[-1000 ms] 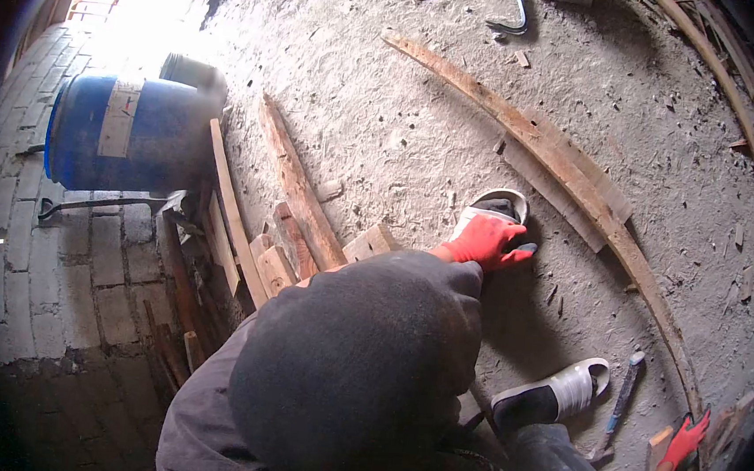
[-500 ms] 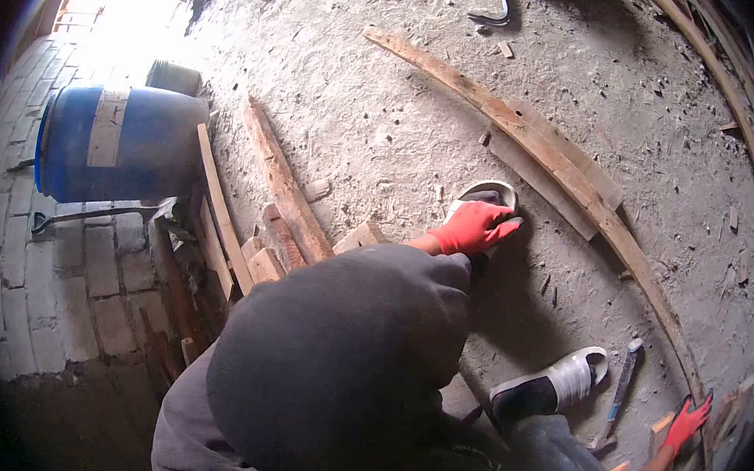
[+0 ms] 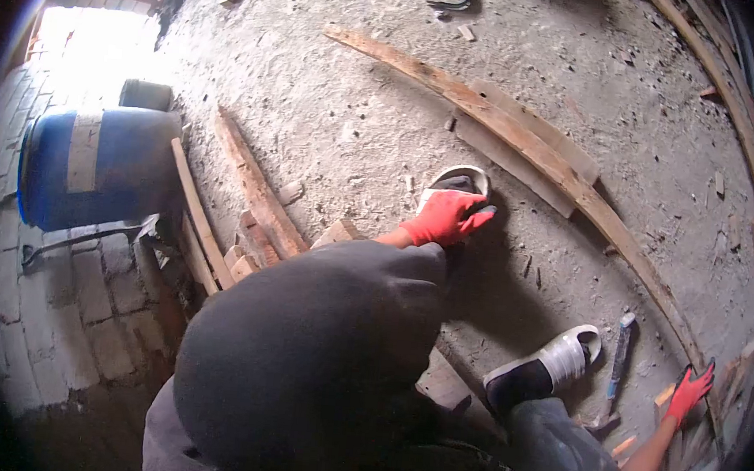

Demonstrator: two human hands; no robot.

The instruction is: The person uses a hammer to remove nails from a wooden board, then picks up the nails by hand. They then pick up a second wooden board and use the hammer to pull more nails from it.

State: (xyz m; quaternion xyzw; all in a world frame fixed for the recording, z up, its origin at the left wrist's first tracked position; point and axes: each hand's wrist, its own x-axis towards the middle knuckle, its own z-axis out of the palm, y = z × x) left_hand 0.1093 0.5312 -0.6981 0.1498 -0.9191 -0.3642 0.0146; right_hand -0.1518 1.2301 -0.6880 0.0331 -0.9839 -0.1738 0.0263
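My left hand (image 3: 451, 218), in a red glove with dark fingertips, rests over the sandalled foot (image 3: 461, 182) at the centre, its fingers loosely stretched out, with nothing visible in them. At the lower right, my right hand (image 3: 691, 391), also in a red glove, grips the near end of a long, curved-looking wooden board (image 3: 526, 141). That board runs across the floor to the upper middle, lying over a shorter flat plank (image 3: 515, 167). A hammer (image 3: 620, 361) lies between the other sandalled foot (image 3: 562, 363) and my right hand.
A dark hooded head (image 3: 314, 355) fills the lower middle. On the left stand a blue barrel (image 3: 125, 167) and a block wall (image 3: 80, 301). Wood pieces (image 3: 257, 186) lie beside the barrel. A bent metal bar (image 3: 453, 1) is at the top, and more long timber (image 3: 741, 114) lines the right edge.
The view has shifted, so the barrel, the boards and my left hand appear further left. Both hands stay at about the same places relative to the foot and the board.
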